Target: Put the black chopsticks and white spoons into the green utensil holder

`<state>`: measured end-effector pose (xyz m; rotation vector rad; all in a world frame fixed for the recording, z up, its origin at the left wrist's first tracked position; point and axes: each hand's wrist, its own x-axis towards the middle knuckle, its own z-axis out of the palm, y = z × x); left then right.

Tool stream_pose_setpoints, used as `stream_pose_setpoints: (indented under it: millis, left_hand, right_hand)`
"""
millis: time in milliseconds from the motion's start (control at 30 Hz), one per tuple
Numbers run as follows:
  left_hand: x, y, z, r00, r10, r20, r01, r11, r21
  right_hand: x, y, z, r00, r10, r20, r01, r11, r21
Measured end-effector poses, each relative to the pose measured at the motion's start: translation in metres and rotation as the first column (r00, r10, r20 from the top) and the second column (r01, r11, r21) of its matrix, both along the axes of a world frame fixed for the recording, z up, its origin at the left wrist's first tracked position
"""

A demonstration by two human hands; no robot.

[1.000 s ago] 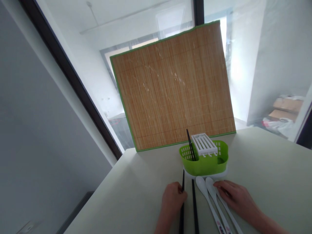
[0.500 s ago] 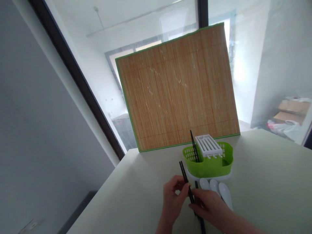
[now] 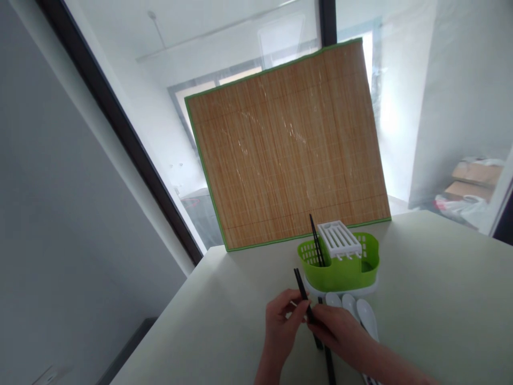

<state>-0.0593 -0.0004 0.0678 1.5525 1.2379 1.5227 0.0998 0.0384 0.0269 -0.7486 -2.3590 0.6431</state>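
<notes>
A pair of black chopsticks [image 3: 300, 282] slants up in front of me. My left hand [image 3: 281, 318] is closed on it with a thumb-and-finger pinch. Lower down, my right hand [image 3: 340, 330] is also closed around the same chopsticks, hiding part of them. More black chopsticks [image 3: 329, 366] lie on the table beneath my right hand; how many is hidden. Just beyond my right hand are white spoons [image 3: 366, 314], partly covered by it. Behind them stands a green utensil basket [image 3: 340, 276] with a slotted white top [image 3: 340, 238]; black chopsticks [image 3: 315, 240] lean in its left compartment.
The white table [image 3: 224, 315] carries all of this. A bamboo mat [image 3: 286, 155] with green edging stands upright at its far edge, against a glass partition. Cardboard boxes [image 3: 476, 179] are visible beyond the glass at right.
My right hand has slid slightly up the chopsticks, closer to my left hand, and its fingers are wrapped more closely round them. The basket and spoons stay in place.
</notes>
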Motion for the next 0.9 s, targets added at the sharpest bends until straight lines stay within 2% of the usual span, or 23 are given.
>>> stream_pose_setpoints:
  millis: [133, 267, 367, 467, 567, 633, 667, 733, 833, 900]
  left_hand:
    - [0.002, 0.001, 0.002, 1.0, -0.018, -0.015, 0.018, 1.0, 0.004]
    - [0.001, -0.004, 0.015, 0.989, 0.029, -0.146, -0.016, 0.996, 0.093]
    - [-0.007, -0.005, 0.04, 0.967, 0.176, -0.186, -0.131, 0.963, 0.235]
    - [-0.015, 0.005, 0.075, 0.916, 0.385, -0.113, -0.318, 0.868, 0.381]
    - [-0.012, 0.029, 0.108, 0.85, 0.527, -0.019, -0.451, 0.747, 0.489]
    - [-0.005, 0.053, 0.121, 0.837, 0.547, 0.004, -0.467, 0.711, 0.526]
    - [0.0, 0.066, 0.123, 0.843, 0.537, -0.001, -0.456, 0.718, 0.526]
    - [0.008, 0.092, 0.119, 0.864, 0.501, -0.052, -0.419, 0.772, 0.478]
    - [0.017, 0.126, 0.101, 0.844, 0.484, -0.233, -0.416, 0.863, 0.287]
    - [0.018, 0.141, 0.085, 0.803, 0.483, -0.349, -0.452, 0.875, 0.172]
  right_hand:
    - [-0.002, 0.001, -0.002, 1.0, -0.008, 0.012, 0.008, 1.0, -0.005]
    - [0.006, 0.001, 0.004, 0.998, -0.037, 0.048, 0.036, 0.999, 0.022]
    - [0.022, 0.003, 0.014, 0.997, -0.064, 0.049, 0.063, 0.998, 0.021]
    - [0.04, 0.006, 0.021, 0.995, -0.102, 0.0, 0.102, 0.994, 0.028]
    - [0.054, 0.008, 0.017, 0.986, -0.165, -0.032, 0.166, 0.985, 0.037]
    - [0.059, 0.009, 0.009, 0.978, -0.205, -0.032, 0.206, 0.977, 0.056]
    - [0.061, 0.009, 0.004, 0.975, -0.22, -0.026, 0.221, 0.973, 0.069]
    - [0.064, 0.01, -0.005, 0.974, -0.226, -0.005, 0.226, 0.969, 0.105]
    - [0.067, 0.012, -0.013, 0.976, -0.213, 0.051, 0.203, 0.967, 0.153]
    - [0.067, 0.013, -0.014, 0.974, -0.211, 0.083, 0.195, 0.966, 0.17]
